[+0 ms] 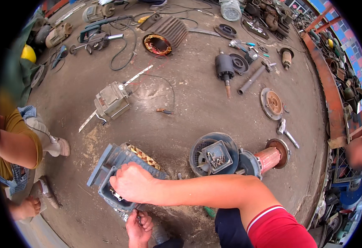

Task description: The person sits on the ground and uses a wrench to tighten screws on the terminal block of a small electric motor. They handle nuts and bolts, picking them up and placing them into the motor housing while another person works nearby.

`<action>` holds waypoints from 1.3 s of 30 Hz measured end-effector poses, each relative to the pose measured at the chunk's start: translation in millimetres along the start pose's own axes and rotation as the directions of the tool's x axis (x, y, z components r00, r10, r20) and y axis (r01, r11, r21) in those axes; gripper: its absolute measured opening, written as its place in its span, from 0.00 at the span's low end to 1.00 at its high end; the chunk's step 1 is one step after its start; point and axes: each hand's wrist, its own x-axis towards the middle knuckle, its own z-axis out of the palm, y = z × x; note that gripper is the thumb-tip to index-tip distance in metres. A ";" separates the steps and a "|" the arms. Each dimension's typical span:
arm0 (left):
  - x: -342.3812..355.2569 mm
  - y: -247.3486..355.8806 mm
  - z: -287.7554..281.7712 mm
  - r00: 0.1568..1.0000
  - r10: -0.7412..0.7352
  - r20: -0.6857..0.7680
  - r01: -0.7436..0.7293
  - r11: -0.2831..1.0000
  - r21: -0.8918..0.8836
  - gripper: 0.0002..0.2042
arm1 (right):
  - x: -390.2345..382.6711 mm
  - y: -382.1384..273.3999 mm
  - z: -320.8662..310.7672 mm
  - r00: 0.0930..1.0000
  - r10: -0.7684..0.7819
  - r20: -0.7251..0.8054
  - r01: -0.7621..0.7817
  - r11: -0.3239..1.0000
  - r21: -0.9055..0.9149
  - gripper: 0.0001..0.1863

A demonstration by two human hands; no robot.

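Observation:
My right hand (131,182) is curled inside the open terminal box (106,193) of a grey motor housing (119,159), its fingertips hidden. White terminal fittings show under it, and yellowish windings (143,157) line the housing's open end. My left hand (139,227) is pinched on a small metal piece at the box's near edge, beside a cluster of small shiny hardware (123,215). Right of the housing, a grey fan cover (199,169) holds a square metal box (217,153) with small fasteners, next to a red rotor assembly (267,159).
A co-worker (19,144) is at my left. Ahead lie a square motor (112,101), pliers (164,111), a large stator (168,31), shafts (251,78), a flange (272,103), a hammer (288,134) and cables. An orange steel beam (319,74) with heaped parts runs along the right.

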 end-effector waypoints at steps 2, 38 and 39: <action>2.8 -5.6 -1.4 0.999 0.028 -0.020 -0.026 0.997 0.071 0.16 | -2.3 5.0 -0.9 0.999 -0.009 0.037 0.008 0.999 0.036 0.10; -37.1 16.5 40.4 0.889 0.351 0.294 -0.188 0.865 -0.465 0.48 | -74.9 -50.4 -23.2 0.995 0.036 -0.097 0.033 0.779 0.626 0.12; -37.1 15.5 41.8 0.885 0.355 0.301 -0.185 0.862 -0.472 0.49 | -76.5 -52.9 -21.1 0.996 0.012 -0.086 0.043 0.790 0.612 0.12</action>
